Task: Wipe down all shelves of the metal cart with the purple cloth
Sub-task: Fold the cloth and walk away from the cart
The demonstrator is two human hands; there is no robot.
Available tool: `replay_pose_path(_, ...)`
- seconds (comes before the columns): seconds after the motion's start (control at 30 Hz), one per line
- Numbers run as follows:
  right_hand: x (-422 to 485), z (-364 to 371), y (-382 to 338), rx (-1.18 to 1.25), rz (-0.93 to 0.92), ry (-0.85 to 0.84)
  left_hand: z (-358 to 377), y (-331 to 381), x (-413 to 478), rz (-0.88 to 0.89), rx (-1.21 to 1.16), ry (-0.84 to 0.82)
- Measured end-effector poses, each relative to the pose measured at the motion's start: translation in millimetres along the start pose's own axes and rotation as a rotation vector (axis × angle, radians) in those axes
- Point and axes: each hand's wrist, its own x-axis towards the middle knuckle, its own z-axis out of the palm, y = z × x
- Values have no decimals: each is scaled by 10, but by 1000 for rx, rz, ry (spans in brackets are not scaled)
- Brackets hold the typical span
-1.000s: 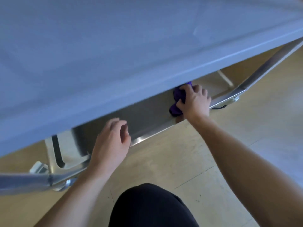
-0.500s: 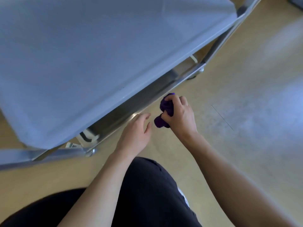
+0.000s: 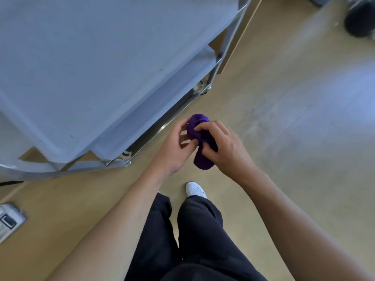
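The purple cloth (image 3: 197,136) is bunched up in the air above the floor, just off the cart's near edge. My right hand (image 3: 225,147) grips it from the right, fingers curled over the bundle. From the left, my left hand (image 3: 175,147) pinches the cloth with its fingertips. The metal cart (image 3: 97,63) fills the upper left; I see its grey top shelf, the edge of a middle shelf and the shiny rim of the bottom shelf (image 3: 162,126). Neither hand touches the cart.
My dark trouser legs and a white shoe (image 3: 195,189) are below the hands. A caster (image 3: 203,87) sits at the cart's right corner. A grey floor plate (image 3: 9,220) lies at the lower left. A dark object (image 3: 359,19) is at the top right. Tan floor spreads right.
My right hand pulled the cloth out from the bottom shelf and away from the cart. My left hand left the shelf rim and took hold of the cloth. The view rose higher.
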Motion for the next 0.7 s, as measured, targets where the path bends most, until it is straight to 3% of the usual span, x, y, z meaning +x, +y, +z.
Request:
replay_pose_path(0.37,-18,-1147,-651,109,134,26,133,1402,-96,134,337,-67)
replay_pose_path(0.53,-51,-1432,-729,208,177,130,114,1699,116,293,551,-268)
replay_pose_path(0.63,-114,-1603,-654,207,248,188,236,1876,248,225,593,-499)
replay_pose_path(0.7,-151,-1731,-548,211,320,204,398,1960,301,200,609,-529)
